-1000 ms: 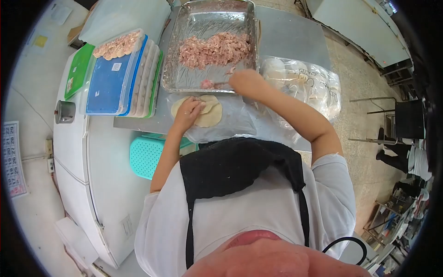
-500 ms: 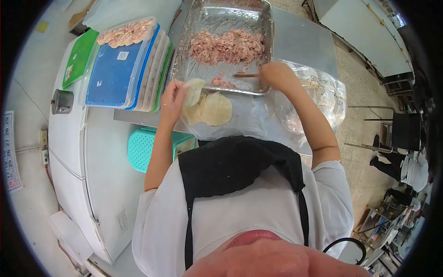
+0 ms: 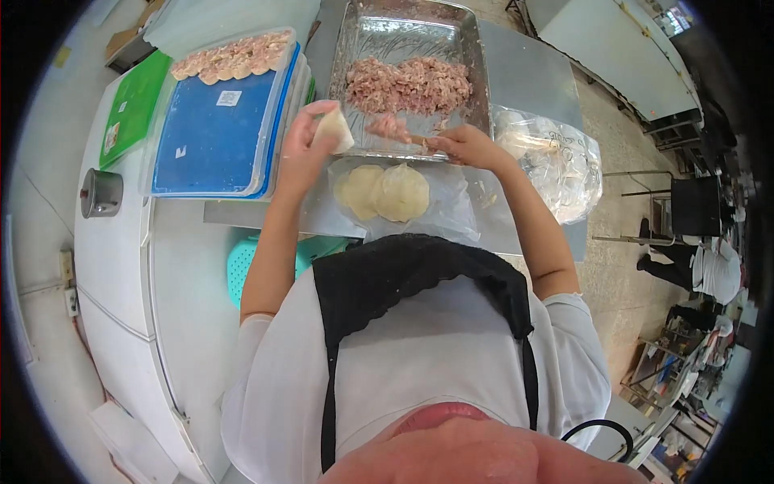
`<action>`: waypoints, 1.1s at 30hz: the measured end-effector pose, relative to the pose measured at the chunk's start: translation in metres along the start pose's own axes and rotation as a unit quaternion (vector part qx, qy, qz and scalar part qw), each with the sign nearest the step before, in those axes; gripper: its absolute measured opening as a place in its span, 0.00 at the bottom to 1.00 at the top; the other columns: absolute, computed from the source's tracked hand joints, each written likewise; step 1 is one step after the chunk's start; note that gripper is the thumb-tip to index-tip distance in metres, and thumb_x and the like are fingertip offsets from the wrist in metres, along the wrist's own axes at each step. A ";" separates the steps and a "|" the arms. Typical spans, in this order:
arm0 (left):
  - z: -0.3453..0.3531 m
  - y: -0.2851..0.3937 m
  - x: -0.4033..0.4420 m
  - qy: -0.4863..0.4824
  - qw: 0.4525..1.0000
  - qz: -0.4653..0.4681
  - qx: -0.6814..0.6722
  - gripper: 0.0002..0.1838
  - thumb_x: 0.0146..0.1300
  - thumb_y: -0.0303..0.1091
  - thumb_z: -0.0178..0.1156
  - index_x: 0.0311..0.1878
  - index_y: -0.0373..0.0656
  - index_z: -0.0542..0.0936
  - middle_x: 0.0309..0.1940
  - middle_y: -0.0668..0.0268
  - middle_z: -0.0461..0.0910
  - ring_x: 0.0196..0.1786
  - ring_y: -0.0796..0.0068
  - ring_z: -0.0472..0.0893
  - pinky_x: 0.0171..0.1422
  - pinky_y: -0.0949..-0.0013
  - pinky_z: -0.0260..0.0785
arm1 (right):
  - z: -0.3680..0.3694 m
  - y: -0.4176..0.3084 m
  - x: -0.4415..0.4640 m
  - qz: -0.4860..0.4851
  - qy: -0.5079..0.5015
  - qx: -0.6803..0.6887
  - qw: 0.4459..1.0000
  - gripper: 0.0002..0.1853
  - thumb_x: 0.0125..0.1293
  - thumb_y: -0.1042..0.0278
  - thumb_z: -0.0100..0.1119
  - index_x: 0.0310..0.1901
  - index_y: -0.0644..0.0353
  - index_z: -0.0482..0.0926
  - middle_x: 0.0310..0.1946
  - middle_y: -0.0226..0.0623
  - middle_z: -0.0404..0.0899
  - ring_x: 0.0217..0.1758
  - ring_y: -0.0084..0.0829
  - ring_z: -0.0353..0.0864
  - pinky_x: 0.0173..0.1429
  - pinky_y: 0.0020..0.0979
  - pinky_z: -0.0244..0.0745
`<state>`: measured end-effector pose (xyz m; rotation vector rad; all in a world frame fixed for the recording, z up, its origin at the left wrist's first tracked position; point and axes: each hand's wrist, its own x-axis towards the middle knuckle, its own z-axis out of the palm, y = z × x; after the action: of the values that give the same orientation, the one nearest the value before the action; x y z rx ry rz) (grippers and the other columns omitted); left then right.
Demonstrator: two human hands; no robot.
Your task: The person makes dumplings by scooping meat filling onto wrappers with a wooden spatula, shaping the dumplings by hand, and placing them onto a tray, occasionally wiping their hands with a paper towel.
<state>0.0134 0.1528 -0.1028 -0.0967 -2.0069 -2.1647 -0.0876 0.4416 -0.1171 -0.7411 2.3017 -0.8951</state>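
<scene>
My left hand (image 3: 303, 152) is closed on a pale round dough wrapper (image 3: 334, 133), folded or cupped, at the near left corner of a metal tray (image 3: 481, 97). With its fingers wrapped round a thin wooden stick (image 3: 420, 141), my right hand (image 3: 470, 148) is over the tray's near edge. A lump of raw minced meat (image 3: 390, 127), blurred by motion, is at the stick's tip, pointing towards the wrapper. A larger heap of mince (image 3: 411, 85) lies across the middle of the tray. More wrappers (image 3: 402, 194) rest on clear plastic in front of it.
Lidded plastic boxes with a blue lid (image 3: 214, 133) are stacked at left, an open box of filled dumplings (image 3: 234, 60) on top. Beside them are a green lid (image 3: 133, 109) and a metal pot (image 3: 102, 192). A plastic bag of wrappers (image 3: 556, 165) lies right.
My left hand has lifted the wrapper off the pile and turned it upward. My right hand has lowered slightly and swung the stick, with mince on its tip, towards the left.
</scene>
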 end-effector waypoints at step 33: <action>0.039 0.050 0.023 -0.018 0.938 0.146 0.314 0.15 0.66 0.32 0.56 0.54 0.39 0.79 0.52 0.65 0.79 0.56 0.75 0.75 0.61 0.70 0.66 | -0.034 0.029 -0.011 0.008 -0.017 0.143 0.990 0.21 0.68 0.47 0.53 0.37 0.57 0.85 0.14 0.24 0.63 0.17 0.18 0.61 0.23 0.25 0.58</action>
<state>-0.0028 0.1860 -0.0462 -0.3161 -2.4153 -1.2833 -0.1105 0.4816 -0.1137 -0.6080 2.0852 -1.1649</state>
